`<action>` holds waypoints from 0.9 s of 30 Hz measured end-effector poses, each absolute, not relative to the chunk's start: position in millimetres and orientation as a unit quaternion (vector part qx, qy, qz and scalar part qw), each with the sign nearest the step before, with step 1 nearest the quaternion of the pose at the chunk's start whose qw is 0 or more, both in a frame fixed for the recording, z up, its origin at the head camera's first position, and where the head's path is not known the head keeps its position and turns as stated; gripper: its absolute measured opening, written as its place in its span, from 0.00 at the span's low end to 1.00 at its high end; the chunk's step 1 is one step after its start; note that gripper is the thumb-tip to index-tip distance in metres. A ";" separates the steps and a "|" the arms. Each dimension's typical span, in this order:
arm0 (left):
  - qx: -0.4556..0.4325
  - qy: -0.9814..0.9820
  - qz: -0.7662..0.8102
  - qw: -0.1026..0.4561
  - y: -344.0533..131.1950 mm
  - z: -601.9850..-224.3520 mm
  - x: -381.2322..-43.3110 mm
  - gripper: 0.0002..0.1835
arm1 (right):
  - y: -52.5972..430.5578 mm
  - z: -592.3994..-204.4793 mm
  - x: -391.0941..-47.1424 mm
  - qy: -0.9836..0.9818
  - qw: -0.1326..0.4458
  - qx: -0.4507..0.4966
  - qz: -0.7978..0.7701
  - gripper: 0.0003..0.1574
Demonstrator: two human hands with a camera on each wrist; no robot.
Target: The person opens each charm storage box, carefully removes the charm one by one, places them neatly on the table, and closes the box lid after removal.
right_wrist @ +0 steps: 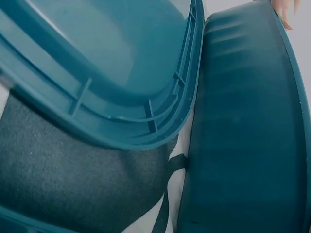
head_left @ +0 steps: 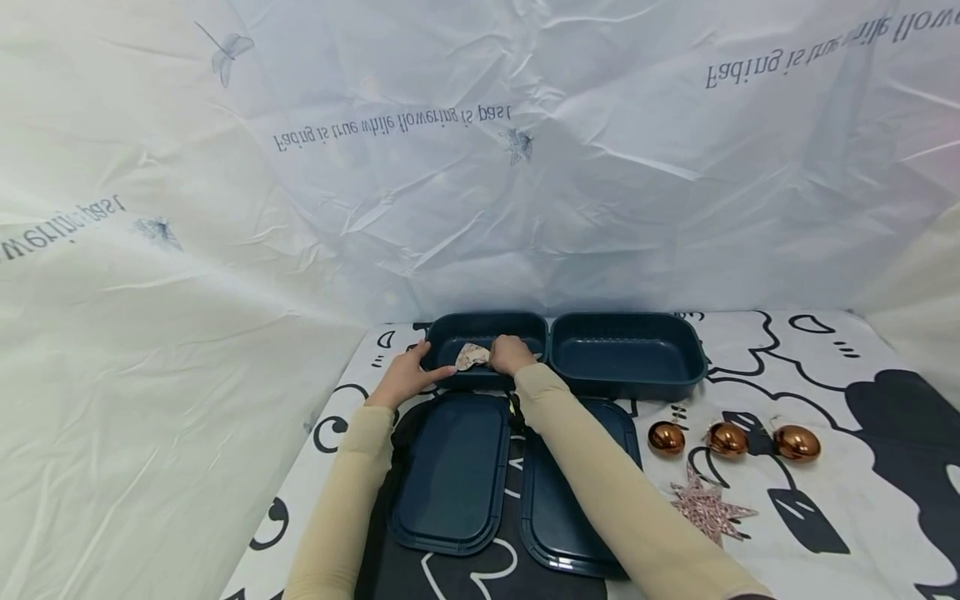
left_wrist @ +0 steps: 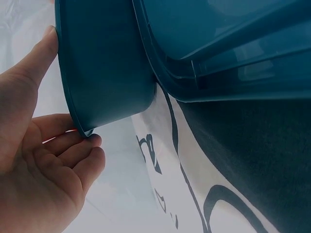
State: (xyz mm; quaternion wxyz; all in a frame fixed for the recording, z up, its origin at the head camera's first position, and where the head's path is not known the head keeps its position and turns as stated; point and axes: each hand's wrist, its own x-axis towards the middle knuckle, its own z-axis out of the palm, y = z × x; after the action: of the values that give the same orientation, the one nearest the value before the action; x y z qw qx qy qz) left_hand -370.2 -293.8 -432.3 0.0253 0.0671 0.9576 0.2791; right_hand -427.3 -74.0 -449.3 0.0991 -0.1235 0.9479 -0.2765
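Note:
Two dark blue rectangular containers stand side by side in the head view: a left container [head_left: 487,381] and a right container [head_left: 626,387]. My left hand [head_left: 405,375] holds the left container's near-left corner, with thumb and fingers at the rim; the left wrist view shows the fingers curled against that rim. Inside the same container, my right hand [head_left: 513,356] has curled fingers and grips a cream, brown-speckled piece [head_left: 472,357]. Part of the piece hides behind the hand, and its kind is unclear. In the right wrist view, only fingertips [right_wrist: 285,10] show beyond the container wall.
Two dark blue lids, a left lid [head_left: 453,475] and a right lid [head_left: 558,508], lie before the containers under my arms. At right are three copper baubles [head_left: 727,439] and a pink glitter star [head_left: 708,507]. A pale sheet [head_left: 480,208] hangs behind the patterned tablecloth [head_left: 795,367].

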 end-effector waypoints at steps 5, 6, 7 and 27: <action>0.068 0.957 0.281 0.026 -292.6 -433.2 -369.4 0.52 | -70.8 -449.6 -426.7 0.931 0.095 -0.131 -0.328 0.26; 0.068 0.956 0.283 0.026 -292.3 -432.7 -368.8 0.52 | -70.1 -450.9 -427.9 0.923 0.090 -0.132 -0.350 0.28; 0.068 0.956 0.284 0.025 -292.3 -432.4 -368.3 0.52 | -69.4 -451.1 -428.5 0.912 0.091 -0.134 -0.376 0.30; 0.071 0.954 0.289 0.034 -297.6 -433.8 -371.6 0.55 | -49.4 -412.8 -426.6 0.672 0.138 -0.037 -0.727 0.27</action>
State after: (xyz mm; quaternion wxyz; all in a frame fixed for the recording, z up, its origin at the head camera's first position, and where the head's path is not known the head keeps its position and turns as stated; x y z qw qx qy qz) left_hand -371.6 -297.6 -433.8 0.0341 0.0714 0.9540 0.2892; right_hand -426.6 -49.4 -412.8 0.1381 -0.0369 0.6720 -0.7266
